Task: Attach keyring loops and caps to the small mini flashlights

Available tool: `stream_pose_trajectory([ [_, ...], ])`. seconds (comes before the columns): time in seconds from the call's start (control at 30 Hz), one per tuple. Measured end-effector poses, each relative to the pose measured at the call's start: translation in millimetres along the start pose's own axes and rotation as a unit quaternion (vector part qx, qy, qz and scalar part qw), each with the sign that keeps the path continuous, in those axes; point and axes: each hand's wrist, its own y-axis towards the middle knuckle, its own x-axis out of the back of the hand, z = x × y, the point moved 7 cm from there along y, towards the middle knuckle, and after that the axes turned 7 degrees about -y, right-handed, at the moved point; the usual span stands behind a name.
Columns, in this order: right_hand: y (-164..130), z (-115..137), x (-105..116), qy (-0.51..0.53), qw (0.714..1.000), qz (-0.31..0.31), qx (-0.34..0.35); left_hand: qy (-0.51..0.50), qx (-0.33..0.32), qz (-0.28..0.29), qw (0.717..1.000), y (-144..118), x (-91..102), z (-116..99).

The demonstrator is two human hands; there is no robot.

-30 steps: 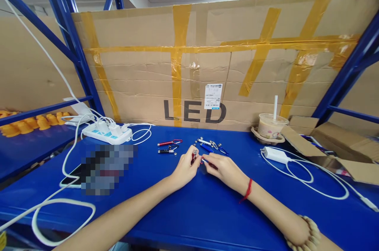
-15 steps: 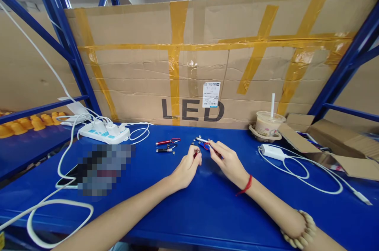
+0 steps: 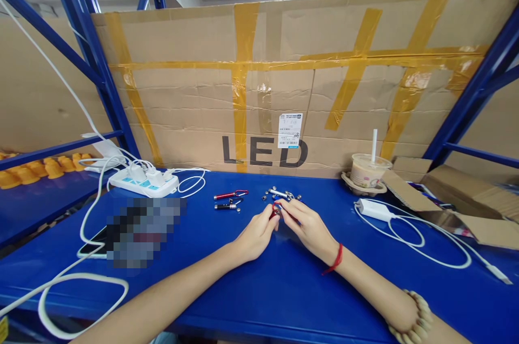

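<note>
My left hand (image 3: 255, 236) and my right hand (image 3: 310, 227) meet over the blue table (image 3: 259, 279), fingertips pinching a small red keychain flashlight (image 3: 275, 210) between them. Just behind the fingers lies a cluster of small silver and blue keychain flashlights and clips (image 3: 281, 193). To the left of it, a red keychain flashlight (image 3: 229, 195) and a black one (image 3: 227, 206) lie side by side. A red string circles my right wrist, and a bead bracelet sits further up that arm.
A white power strip (image 3: 141, 182) with plugs and looping white cables sits back left, above a blurred patch over a phone. A lidded drink cup with a straw (image 3: 367, 171), a white charger (image 3: 371, 209) with cable, and open cardboard boxes (image 3: 450, 198) are right. Taped cardboard stands behind.
My right hand reached back to the cluster of flashlights, then drew in again to meet my left hand at the red flashlight. The view shifted slightly.
</note>
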Motion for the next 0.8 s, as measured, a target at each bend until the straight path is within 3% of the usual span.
stream_pose_trajectory([
  [0.5,-2.7,-9.7,-4.6,0.004,0.999,0.019,-0.033,-0.011,-0.002,-0.033,0.999,1.1,6.9,-1.6],
  [0.8,-8.1,-19.1,-20.2,-0.021,0.987,0.141,-0.069,0.16,0.054,-0.042,0.985,0.5,15.2,6.8],
])
